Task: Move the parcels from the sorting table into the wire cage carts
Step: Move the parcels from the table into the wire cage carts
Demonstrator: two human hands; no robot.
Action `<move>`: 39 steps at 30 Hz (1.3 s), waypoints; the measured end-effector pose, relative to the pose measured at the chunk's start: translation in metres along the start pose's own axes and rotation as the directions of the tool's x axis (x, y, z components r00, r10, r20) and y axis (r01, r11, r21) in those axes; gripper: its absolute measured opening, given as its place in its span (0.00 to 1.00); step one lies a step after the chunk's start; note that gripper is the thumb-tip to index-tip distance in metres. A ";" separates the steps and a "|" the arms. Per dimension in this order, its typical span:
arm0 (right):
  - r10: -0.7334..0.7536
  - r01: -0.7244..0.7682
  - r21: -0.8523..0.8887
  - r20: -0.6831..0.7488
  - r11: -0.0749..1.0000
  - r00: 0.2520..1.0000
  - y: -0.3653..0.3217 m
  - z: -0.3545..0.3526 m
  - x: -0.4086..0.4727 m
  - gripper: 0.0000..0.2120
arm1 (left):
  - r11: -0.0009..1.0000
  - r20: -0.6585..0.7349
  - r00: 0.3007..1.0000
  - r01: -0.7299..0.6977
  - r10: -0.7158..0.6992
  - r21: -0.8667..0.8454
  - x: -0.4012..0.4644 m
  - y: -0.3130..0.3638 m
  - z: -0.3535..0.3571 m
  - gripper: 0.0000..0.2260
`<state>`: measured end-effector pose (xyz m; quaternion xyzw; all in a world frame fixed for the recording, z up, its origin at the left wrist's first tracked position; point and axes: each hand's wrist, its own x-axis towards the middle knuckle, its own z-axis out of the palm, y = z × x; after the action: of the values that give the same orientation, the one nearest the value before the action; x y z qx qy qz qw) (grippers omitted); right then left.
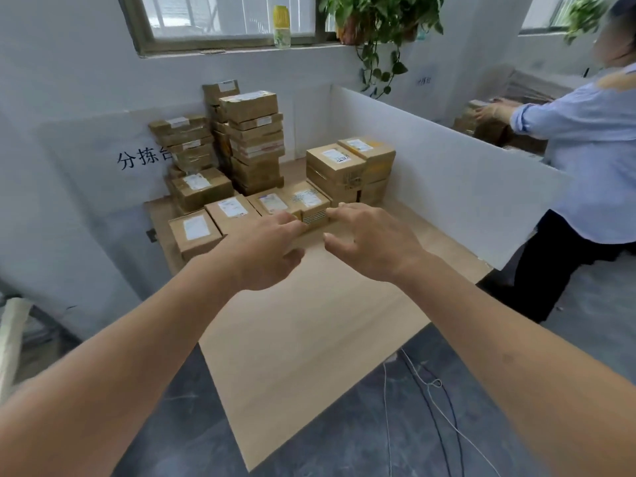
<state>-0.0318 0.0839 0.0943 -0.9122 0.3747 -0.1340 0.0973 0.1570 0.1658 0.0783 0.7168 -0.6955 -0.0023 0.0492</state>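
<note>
My left hand (272, 251) and right hand (370, 241) are out in front of me, fingers spread and loose, a gap between them, holding nothing. They're closing in on the front parcel (308, 204), the small brown box with the striped label, sitting on the surface (309, 321) at the near edge of the pile. It lies dead ahead, just past my fingertips, one hand at each side. Its long axis looks to run away from me and slightly left. Left fingers seem to touch its near corner; right fingers sit just beside its right end. Taller stacks (253, 142) stand behind. No wire cage cart in sight, so the carry comes after.
</note>
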 end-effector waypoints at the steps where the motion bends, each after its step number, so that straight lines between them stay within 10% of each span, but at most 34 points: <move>1: -0.005 0.005 -0.007 0.007 1.000 1.000 0.014 -0.003 0.004 0.26 | 1.000 -0.004 1.000 -0.001 0.001 -0.010 0.010 0.010 0.001 0.20; 39: 0.039 -0.009 -0.095 0.314 0.995 0.949 0.298 0.070 0.384 0.31 | 0.985 0.086 0.982 0.170 -0.168 -0.015 0.448 -0.084 0.095 0.21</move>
<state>0.0571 -0.3915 0.0111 -0.9208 0.3712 0.0321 0.1151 0.2485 -0.2854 0.0070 0.7720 -0.6335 -0.0444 0.0272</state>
